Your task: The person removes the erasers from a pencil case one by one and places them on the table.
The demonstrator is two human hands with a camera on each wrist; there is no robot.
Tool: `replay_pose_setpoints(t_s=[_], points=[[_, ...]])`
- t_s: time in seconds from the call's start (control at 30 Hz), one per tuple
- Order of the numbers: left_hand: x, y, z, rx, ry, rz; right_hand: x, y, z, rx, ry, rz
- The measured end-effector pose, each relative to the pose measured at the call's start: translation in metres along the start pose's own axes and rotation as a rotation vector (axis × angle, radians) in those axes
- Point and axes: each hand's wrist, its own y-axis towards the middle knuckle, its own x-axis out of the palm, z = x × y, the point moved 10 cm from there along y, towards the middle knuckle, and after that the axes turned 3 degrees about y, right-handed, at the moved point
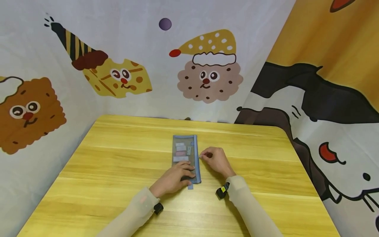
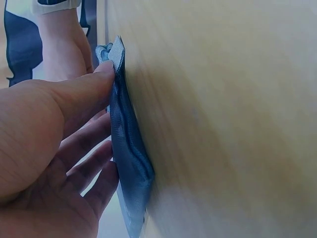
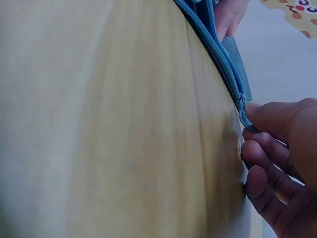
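Note:
A blue-edged mesh zipper pouch (image 1: 184, 136) lies lengthwise on the table, with several small light pieces and a pinkish one seen through its mesh. My left hand (image 1: 174, 176) rests on the pouch's near end, fingers spread over the mesh. In the left wrist view its thumb (image 2: 101, 74) presses the pouch's end beside a small fabric tab (image 2: 117, 53). At the right edge, my right hand (image 1: 216, 159) pinches the zipper pull (image 3: 246, 111) between thumb and fingertips. In the right wrist view the zipper's two edges stand apart beyond the pull.
The wood-patterned table (image 1: 118, 148) extends around the pouch on all sides. Behind it hangs a white cloth backdrop (image 1: 165, 75) printed with cartoon snacks. A yellow and black printed cloth (image 1: 325, 89) hangs to the right. Each wrist wears a small black camera.

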Motion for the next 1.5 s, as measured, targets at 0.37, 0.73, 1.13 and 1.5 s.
replay_pose_setpoints(t_s=[0.37, 0.73, 1.13, 1.5], points=[[0.001, 0.0, 0.0, 0.002, 0.004, -0.001, -0.004, 0.007, 0.0, -0.004, 0.012, 0.025], [0.001, 0.0, -0.001, -0.001, -0.007, 0.002, -0.007, 0.013, -0.002, -0.008, 0.006, 0.038], [0.0, 0.0, -0.001, -0.002, -0.017, 0.008, -0.008, 0.017, -0.001, 0.001, 0.024, 0.039], [0.002, 0.0, -0.002, -0.005, -0.005, 0.004, -0.006, 0.023, 0.002, -0.009, 0.026, 0.056]])
